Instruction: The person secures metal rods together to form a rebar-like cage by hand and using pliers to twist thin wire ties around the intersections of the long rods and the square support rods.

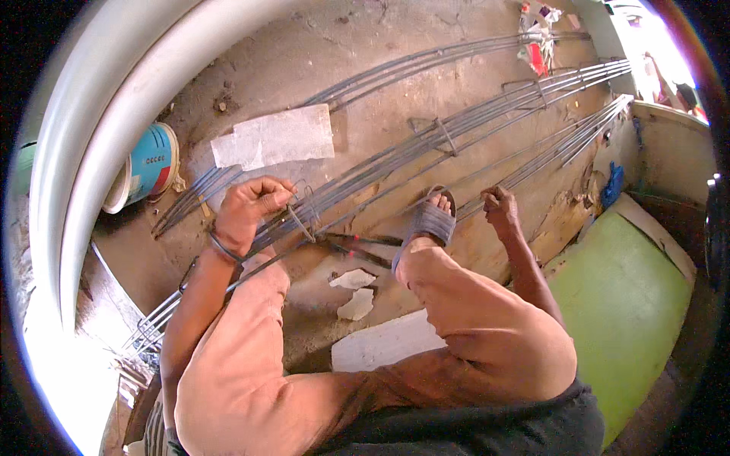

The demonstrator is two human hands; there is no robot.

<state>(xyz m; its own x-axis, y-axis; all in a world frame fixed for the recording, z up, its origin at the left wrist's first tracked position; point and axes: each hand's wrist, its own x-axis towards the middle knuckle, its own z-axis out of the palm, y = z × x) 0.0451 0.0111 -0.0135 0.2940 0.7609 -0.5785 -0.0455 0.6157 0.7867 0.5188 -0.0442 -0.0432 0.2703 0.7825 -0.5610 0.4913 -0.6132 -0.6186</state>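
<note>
My left hand (257, 207) is closed, thumb and finger pinching a thin metal stirrup (301, 222) that crosses a bundle of long steel rods (372, 169). Its fingertips are at the stirrup's upper corner, where fine wire-like loops show. My right hand (500, 208) is raised off to the right, apart from the bundle. Its fingers are curled, and whatever may be in them is too small to make out. Between my feet, beside the rods, lies a dark tool with two long handles (365, 251) and red marks, resembling pincers.
More rods (426, 59) run along the far side, and a separate bundle (566, 140) lies at right. A pale sheet (285, 138) rests near a blue bucket (152, 169) on its side. Large grey pipes (114, 99) curve along the left. A green board (620, 304) is at right.
</note>
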